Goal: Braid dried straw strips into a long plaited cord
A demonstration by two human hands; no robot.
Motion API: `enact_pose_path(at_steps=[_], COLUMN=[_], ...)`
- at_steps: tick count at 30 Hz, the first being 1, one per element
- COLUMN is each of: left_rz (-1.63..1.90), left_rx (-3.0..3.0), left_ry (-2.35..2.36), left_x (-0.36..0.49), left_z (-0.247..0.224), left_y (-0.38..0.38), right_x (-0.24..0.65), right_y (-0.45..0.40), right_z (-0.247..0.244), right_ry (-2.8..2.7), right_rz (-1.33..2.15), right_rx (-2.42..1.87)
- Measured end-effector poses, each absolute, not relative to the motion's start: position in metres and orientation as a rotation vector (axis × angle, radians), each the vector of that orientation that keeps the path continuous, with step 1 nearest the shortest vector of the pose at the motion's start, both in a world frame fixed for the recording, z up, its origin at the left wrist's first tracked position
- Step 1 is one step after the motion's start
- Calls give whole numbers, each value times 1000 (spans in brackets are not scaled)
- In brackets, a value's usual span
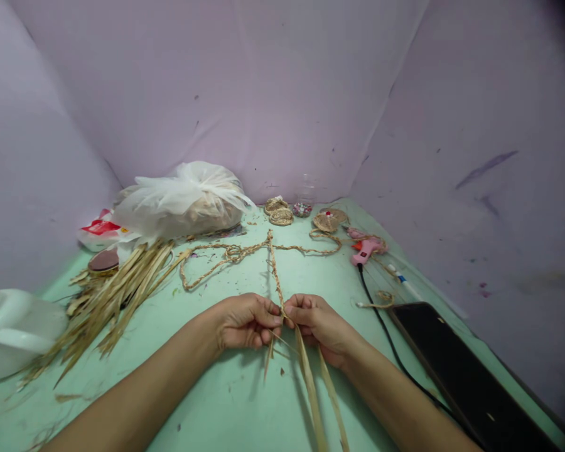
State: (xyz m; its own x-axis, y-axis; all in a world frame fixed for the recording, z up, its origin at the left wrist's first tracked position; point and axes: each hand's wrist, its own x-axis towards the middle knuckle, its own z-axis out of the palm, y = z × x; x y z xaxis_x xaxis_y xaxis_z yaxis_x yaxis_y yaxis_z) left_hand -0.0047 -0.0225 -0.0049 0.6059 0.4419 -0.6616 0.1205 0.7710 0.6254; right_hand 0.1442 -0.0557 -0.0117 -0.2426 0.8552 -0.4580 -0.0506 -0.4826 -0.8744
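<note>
In the middle of the head view, a thin braided straw cord (274, 267) runs from the far part of the table down to both hands. My left hand (252, 321) pinches its near end from the left. Close beside it, my right hand (316, 323) has its fingers closed on the same end from the right. Loose flat straw strands (311, 383) hang from the right hand toward the near edge, and shorter ones stick out below the left hand. Farther back, a longer braided cord (207, 276) lies across the table, crossing the held one. The fingertips partly hide the braid's end.
Dry straw strips (117, 295) lie left, near a white jug (19, 333) and a tied plastic bag (183, 201). Woven coils (281, 216) and a bead jar (302, 208) stand at the back. A pink glue gun (367, 249), its black cord and a black tray-like object (466, 370) are right.
</note>
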Motion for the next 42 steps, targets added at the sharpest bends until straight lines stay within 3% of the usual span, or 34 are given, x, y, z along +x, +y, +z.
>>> enact_pose_path(at_steps=[7,13,20,28,36,42], left_rz=[306,333,436,515,477,451], left_rx=[1068,1239,1192,1177,1043,1062], left_ry=[1201,1280,1344,1406,1307,1285], left_x=[0,6,13,25,19,16], left_z=[5,9,11,7,12,12], left_y=[-29,-35,-39,-48,-49,-43], right_x=[142,140,144,151,136,142], right_y=[-56,-58,-58,-74,-97,-90], right_z=[-22,-26,-25,3,5,1], right_ry=[-1408,-1445,-1664,-1909,-2118,-2086], right_rz=[1325,1246,1100,809,477,775], right_rx=[-1428,-1484,-1501,-1861,-1726,-1589])
